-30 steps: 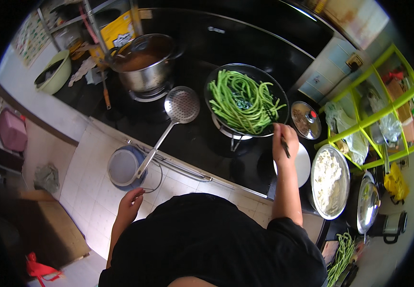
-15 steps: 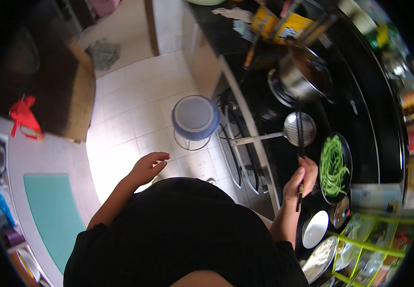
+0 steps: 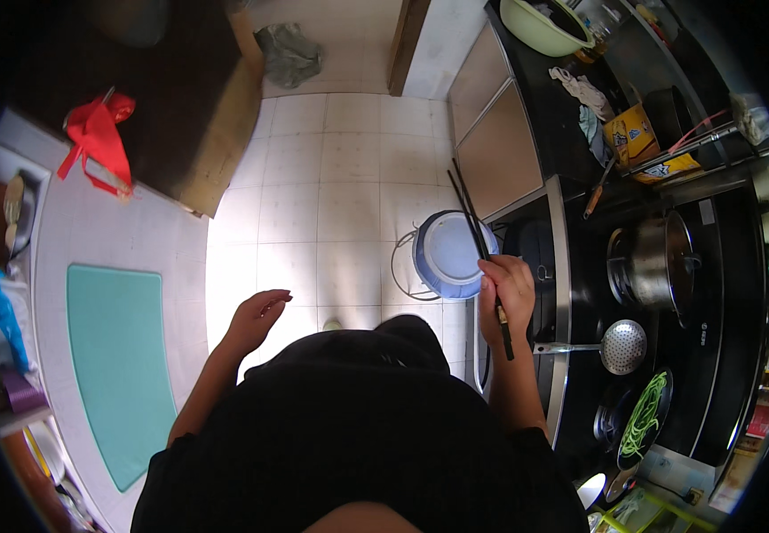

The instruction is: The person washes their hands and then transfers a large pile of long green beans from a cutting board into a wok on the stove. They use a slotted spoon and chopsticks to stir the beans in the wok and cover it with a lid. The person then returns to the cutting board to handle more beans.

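Observation:
My right hand (image 3: 512,291) is closed around a pair of long black chopsticks (image 3: 469,206), their far ends pointing up and slightly left. In this view they cross over an upturned blue basin (image 3: 455,253) resting on a wire stand above the floor. Over the tiles to the left, my left hand (image 3: 258,322) hangs with loosely bent fingers and holds nothing. A perforated skimmer (image 3: 622,346) lies on the black stovetop, right of my right hand. Beyond it stands a metal pot (image 3: 651,264). Nearer to me, a dark pan holds green vegetable strips (image 3: 644,417).
On the left, a green mat (image 3: 118,364) lies on a pale counter, with a red bag (image 3: 100,140) farther off. A pale green basin (image 3: 544,27) and a cloth (image 3: 580,91) sit on the far right counter. A white bowl (image 3: 590,490) stands at the lower right.
My view has turned left, away from the stove. The chopsticks in my right hand have swung from above the stovetop to over the floor side. My left-hand fingers are bent more.

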Action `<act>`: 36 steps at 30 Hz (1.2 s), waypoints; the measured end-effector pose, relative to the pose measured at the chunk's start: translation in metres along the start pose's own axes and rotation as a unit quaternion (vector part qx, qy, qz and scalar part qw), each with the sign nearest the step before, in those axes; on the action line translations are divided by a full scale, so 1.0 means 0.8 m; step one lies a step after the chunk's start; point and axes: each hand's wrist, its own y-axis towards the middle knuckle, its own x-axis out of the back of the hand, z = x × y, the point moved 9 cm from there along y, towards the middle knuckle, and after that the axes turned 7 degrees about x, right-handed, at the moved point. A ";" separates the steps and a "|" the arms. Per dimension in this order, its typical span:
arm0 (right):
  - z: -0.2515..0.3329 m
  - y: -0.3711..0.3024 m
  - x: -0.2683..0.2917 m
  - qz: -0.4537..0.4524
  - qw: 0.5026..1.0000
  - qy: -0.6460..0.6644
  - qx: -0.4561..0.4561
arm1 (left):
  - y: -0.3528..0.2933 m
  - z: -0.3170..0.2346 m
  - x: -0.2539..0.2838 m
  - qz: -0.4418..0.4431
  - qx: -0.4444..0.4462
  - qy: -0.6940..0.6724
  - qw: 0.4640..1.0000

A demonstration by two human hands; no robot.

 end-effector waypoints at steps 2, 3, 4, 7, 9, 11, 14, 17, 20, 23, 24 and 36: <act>-0.010 0.022 -0.017 0.012 1.000 -0.009 0.012 | 0.034 0.007 0.002 0.009 -0.008 -0.026 1.000; -0.025 0.030 -0.025 0.024 1.000 -0.015 0.004 | 0.058 0.000 0.001 0.016 -0.023 -0.021 0.999; -0.041 0.033 -0.032 0.035 0.999 -0.023 -0.004 | 0.078 -0.008 -0.004 0.026 -0.040 0.001 0.999; -0.106 0.046 -0.051 0.030 0.999 -0.037 -0.010 | 0.163 -0.051 -0.022 0.073 -0.056 0.005 0.996; -0.155 0.060 -0.067 0.013 0.999 -0.030 -0.040 | 0.213 -0.107 -0.021 0.099 -0.055 -0.012 0.993; -0.210 0.093 -0.085 0.002 0.998 -0.039 -0.045 | 0.272 -0.146 -0.009 0.099 -0.099 0.046 0.989; -0.270 0.167 -0.107 -0.028 0.998 -0.035 -0.037 | 0.346 -0.233 0.028 0.092 -0.113 0.067 0.987; -0.325 0.246 -0.107 -0.044 0.999 -0.017 -0.025 | 0.436 -0.302 0.051 0.076 -0.143 0.069 0.984; -0.368 0.303 -0.100 -0.062 0.996 -0.054 -0.045 | 0.509 -0.369 0.051 0.083 -0.177 -0.005 0.981; -0.416 0.338 -0.096 -0.082 0.992 -0.059 -0.069 | 0.571 -0.411 0.013 0.127 -0.182 -0.064 0.973; -0.433 0.342 -0.098 -0.083 0.991 -0.053 -0.094 | 0.591 -0.415 -0.001 0.136 -0.183 -0.013 0.973; -0.625 0.363 -0.119 -0.137 0.892 -0.109 -0.416 | 0.883 -0.808 -0.037 0.090 -0.479 0.043 0.872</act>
